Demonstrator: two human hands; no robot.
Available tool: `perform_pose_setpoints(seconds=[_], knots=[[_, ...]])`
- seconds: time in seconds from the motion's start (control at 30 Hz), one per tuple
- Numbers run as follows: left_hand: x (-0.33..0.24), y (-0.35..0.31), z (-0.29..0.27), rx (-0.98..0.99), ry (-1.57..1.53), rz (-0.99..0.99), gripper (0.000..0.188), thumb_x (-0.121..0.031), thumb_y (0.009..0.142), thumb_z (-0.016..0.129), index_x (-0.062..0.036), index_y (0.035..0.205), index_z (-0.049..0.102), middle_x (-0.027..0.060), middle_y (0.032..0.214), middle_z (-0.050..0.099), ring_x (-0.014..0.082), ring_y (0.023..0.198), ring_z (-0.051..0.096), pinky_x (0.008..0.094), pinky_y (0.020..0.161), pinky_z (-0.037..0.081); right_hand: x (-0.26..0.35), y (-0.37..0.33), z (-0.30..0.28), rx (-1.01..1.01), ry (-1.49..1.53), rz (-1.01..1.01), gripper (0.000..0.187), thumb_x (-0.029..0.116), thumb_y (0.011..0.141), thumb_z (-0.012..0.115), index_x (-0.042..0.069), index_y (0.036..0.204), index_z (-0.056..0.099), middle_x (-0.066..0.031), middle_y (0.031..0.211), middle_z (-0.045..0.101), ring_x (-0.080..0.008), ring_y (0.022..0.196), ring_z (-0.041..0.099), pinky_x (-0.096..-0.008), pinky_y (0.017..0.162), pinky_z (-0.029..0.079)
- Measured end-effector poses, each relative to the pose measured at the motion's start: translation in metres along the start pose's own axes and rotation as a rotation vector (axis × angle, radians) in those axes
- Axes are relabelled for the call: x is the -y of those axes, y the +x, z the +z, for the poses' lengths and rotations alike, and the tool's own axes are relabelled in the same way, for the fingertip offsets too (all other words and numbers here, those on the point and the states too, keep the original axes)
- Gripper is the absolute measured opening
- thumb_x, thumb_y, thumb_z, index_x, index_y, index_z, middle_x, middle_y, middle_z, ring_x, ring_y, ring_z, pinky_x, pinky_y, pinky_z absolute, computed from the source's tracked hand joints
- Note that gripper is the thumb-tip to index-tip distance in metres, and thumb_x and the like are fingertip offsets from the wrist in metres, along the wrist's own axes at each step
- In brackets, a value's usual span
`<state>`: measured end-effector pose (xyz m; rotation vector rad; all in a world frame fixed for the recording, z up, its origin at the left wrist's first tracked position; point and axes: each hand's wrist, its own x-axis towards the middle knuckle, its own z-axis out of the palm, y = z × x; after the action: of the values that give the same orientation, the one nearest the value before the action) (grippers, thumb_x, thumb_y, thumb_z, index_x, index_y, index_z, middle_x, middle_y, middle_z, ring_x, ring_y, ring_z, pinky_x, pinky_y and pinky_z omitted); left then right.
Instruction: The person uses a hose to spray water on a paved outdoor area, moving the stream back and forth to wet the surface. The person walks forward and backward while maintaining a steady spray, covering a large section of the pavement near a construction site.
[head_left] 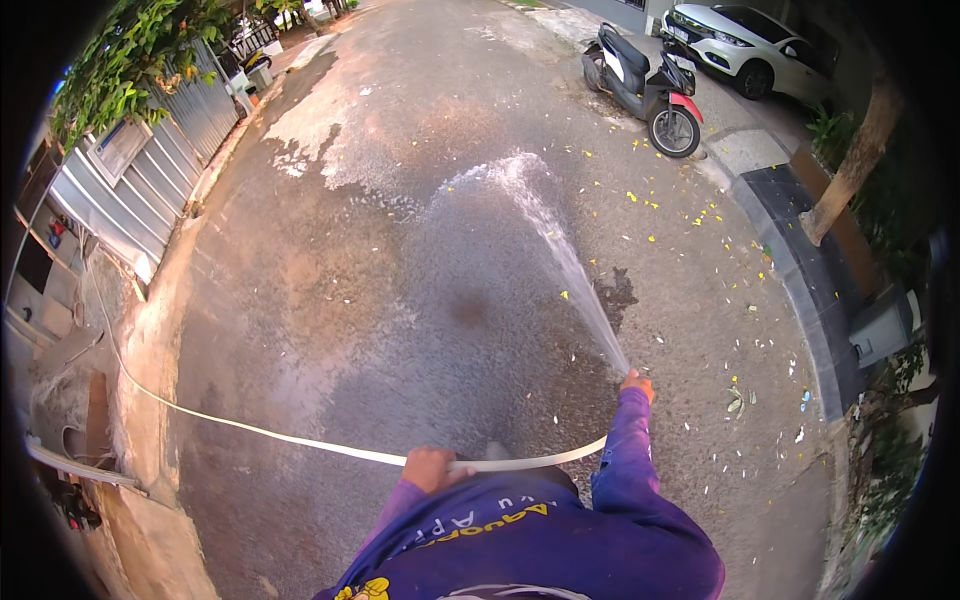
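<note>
A pale garden hose point(320, 443) crosses in front of me, running in from the left roadside. My left hand point(430, 468) is closed round it near my waist. From there the hose curves right to my right hand point(637, 383), which is stretched forward and closed round its end. Water point(570, 265) sprays out past that hand, arcing ahead and to the left onto the wet asphalt point(450, 290). The hose's very tip is hidden by my fingers.
A parked scooter point(650, 90) stands at the far right, with a white car point(750, 45) behind it. A dark tiled kerb point(800, 270) and a tree trunk point(860, 160) line the right. Corrugated metal fencing point(140, 190) borders the left. Yellow petals point(652, 239) dot the road.
</note>
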<state>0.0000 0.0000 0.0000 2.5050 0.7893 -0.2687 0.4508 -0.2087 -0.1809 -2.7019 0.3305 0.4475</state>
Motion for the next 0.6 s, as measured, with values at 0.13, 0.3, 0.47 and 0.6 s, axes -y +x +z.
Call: perform_pose_setpoints(seconds=[0.13, 0.3, 0.47, 0.6], knots=[[-0.007, 0.015, -0.008, 0.034, -0.015, -0.016, 0.063, -0.068, 0.089, 0.07, -0.0046, 0.091, 0.078, 0.0238, 0.088, 0.075, 0.0448, 0.091, 0.073, 0.054, 0.086, 0.056, 0.014, 0.0, -0.01, -0.041, 0.052, -0.088, 0.058, 0.05, 0.096, 0.055, -0.003, 0.107, 0.076, -0.0313, 0.113, 0.074, -0.0478, 0.111, 0.071, -0.0532, 0.102, 0.053], [-0.009, 0.026, -0.012, 0.005, -0.018, 0.02, 0.063, -0.067, 0.09, 0.07, -0.0046, 0.093, 0.079, 0.0235, 0.087, 0.075, 0.0451, 0.091, 0.073, 0.0543, 0.085, 0.056, 0.025, 0.014, -0.006, -0.082, 0.05, -0.109, 0.056, 0.05, 0.095, 0.056, -0.001, 0.101, 0.078, -0.0307, 0.11, 0.075, -0.0466, 0.108, 0.073, -0.0539, 0.1, 0.054], [-0.003, 0.023, -0.016, -0.025, -0.039, 0.012, 0.061, -0.065, 0.089, 0.072, -0.0043, 0.094, 0.079, 0.0229, 0.087, 0.075, 0.0451, 0.091, 0.073, 0.0543, 0.086, 0.055, 0.034, 0.014, 0.006, -0.013, -0.021, -0.169, 0.056, 0.05, 0.095, 0.058, 0.0, 0.109, 0.078, -0.0279, 0.109, 0.076, -0.0446, 0.107, 0.074, -0.0536, 0.099, 0.055], [-0.002, 0.027, -0.019, -0.016, -0.069, 0.007, 0.059, -0.063, 0.089, 0.073, -0.0041, 0.092, 0.079, 0.0221, 0.087, 0.076, 0.0446, 0.09, 0.073, 0.0542, 0.086, 0.056, 0.034, 0.026, 0.008, 0.027, -0.02, -0.117, 0.058, 0.051, 0.095, 0.059, 0.0, 0.115, 0.077, -0.0266, 0.113, 0.076, -0.0436, 0.111, 0.073, -0.0528, 0.101, 0.054]])
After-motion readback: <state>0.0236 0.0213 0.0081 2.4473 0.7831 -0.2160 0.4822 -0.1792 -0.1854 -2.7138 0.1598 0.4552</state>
